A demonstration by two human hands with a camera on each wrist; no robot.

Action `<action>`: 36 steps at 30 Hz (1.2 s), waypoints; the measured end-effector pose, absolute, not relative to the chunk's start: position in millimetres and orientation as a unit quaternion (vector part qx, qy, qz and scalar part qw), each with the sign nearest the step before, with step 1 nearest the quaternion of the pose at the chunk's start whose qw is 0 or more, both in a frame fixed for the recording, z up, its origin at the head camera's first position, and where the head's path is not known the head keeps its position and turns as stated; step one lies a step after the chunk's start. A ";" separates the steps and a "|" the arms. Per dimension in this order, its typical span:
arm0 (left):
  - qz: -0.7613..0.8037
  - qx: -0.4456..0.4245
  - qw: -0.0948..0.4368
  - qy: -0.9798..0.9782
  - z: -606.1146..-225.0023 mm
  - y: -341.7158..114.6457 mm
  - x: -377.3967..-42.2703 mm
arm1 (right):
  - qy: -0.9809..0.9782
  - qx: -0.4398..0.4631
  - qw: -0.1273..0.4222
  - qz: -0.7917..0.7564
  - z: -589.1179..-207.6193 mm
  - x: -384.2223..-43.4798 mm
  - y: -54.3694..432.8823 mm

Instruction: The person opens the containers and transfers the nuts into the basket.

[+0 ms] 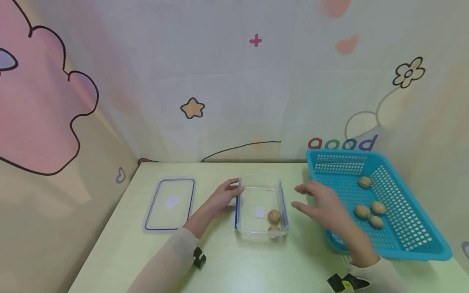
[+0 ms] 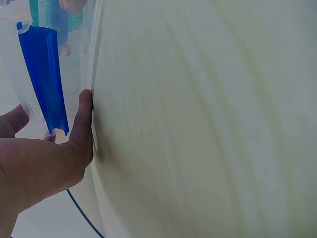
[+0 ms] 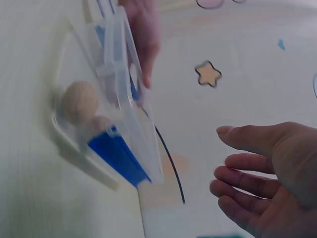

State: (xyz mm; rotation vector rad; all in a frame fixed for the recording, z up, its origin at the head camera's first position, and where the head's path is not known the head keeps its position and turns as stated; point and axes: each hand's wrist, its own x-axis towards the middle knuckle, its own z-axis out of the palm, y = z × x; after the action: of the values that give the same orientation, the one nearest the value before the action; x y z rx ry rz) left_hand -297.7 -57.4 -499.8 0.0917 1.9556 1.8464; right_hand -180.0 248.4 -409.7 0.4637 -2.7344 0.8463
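A clear plastic container (image 1: 256, 199) with blue side latches stands on the table. Inside, near its front end, are two walnuts (image 1: 274, 216); the front one is partly hidden by the container wall. My left hand (image 1: 220, 199) holds the container's left side, fingertips at the rim and the thumb low against the outer wall. In the left wrist view, the thumb (image 2: 84, 116) lies beside a blue latch (image 2: 43, 74). Between container and basket, my right hand (image 1: 324, 203) is in the air with thumb and fingers apart, holding nothing. Several walnuts (image 1: 362, 211) lie in the blue basket (image 1: 421, 224).
A clear lid (image 1: 157, 215) with a blue seal lies flat on the table, left of the container. The basket stands at the right, partly behind my right forearm. A printed cloth wall (image 1: 234, 81) rises behind the table's back edge.
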 end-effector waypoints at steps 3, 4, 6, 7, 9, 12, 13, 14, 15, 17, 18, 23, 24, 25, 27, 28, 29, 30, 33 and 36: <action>0.669 0.029 0.222 0.708 -501.1 -56.8 -297.3 | -0.941 0.181 0.088 0.270 -413.3 -183.9 230.9; 0.671 0.027 0.223 0.707 -501.2 -56.5 -297.1 | -0.943 0.187 0.077 0.265 -415.1 -185.1 226.1; 0.670 0.030 0.221 0.708 -501.8 -55.2 -296.6 | -0.944 0.197 0.056 0.260 -418.0 -187.0 217.8; 0.672 0.030 0.221 0.707 -501.9 -55.4 -297.0 | -0.944 0.201 0.046 0.257 -418.7 -189.0 213.6; 0.672 0.030 0.221 0.706 -501.8 -55.6 -297.3 | -0.944 0.205 0.030 0.258 -419.2 -192.1 205.9; 0.672 0.027 0.222 0.706 -501.6 -55.8 -297.0 | -0.945 0.197 0.009 0.259 -419.0 -195.9 196.4; 0.673 0.026 0.223 0.705 -501.4 -55.9 -296.8 | -0.946 0.193 0.004 0.259 -418.6 -197.3 193.8; 0.671 0.025 0.222 0.707 -500.9 -56.1 -296.5 | -0.947 0.189 -0.001 0.259 -418.0 -198.6 191.3; 0.671 0.025 0.221 0.707 -500.7 -56.3 -296.3 | -0.948 0.186 -0.006 0.256 -417.9 -200.1 189.4; 0.671 0.028 0.222 0.707 -500.4 -56.7 -295.9 | -0.950 0.183 -0.016 0.252 -418.1 -202.8 186.7; 0.671 0.030 0.221 0.707 -500.0 -56.8 -295.7 | -0.951 0.183 -0.019 0.250 -418.8 -204.6 186.0; 0.672 0.030 0.222 0.706 -498.5 -57.2 -294.8 | -0.951 0.195 -0.045 0.236 -427.3 -212.1 185.2; 0.670 0.030 0.223 0.707 -498.7 -57.1 -294.7 | -0.951 0.197 -0.049 0.233 -429.7 -213.1 185.4; 0.671 0.030 0.224 0.707 -498.6 -57.2 -294.7 | -0.952 0.199 -0.052 0.228 -432.2 -213.8 185.3; 0.670 0.030 0.225 0.707 -499.0 -57.4 -294.9 | -0.952 0.211 -0.049 0.215 -435.7 -214.5 185.4; 0.671 0.030 0.225 0.706 -499.0 -57.5 -294.9 | -0.952 0.217 -0.044 0.209 -437.4 -215.0 185.4; 0.671 0.030 0.225 0.706 -498.9 -57.4 -295.2 | -0.953 0.219 -0.043 0.206 -438.4 -215.4 184.9; 0.671 0.030 0.225 0.706 -498.8 -57.4 -295.4 | -0.953 0.222 -0.041 0.202 -439.2 -215.6 184.1; 0.671 0.031 0.222 0.707 -498.3 -57.1 -295.4 | -0.953 0.233 -0.038 0.188 -441.3 -215.4 181.9; 0.669 0.033 0.223 0.709 -499.3 -57.1 -295.6 | -0.956 0.231 -0.040 0.175 -443.3 -214.3 179.6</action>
State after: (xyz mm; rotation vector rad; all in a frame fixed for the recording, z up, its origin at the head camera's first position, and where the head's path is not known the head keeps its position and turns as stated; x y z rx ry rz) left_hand -295.6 -57.1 -499.3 0.0902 1.9570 1.8471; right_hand -214.3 179.6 -443.3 0.7454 -3.0827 0.5653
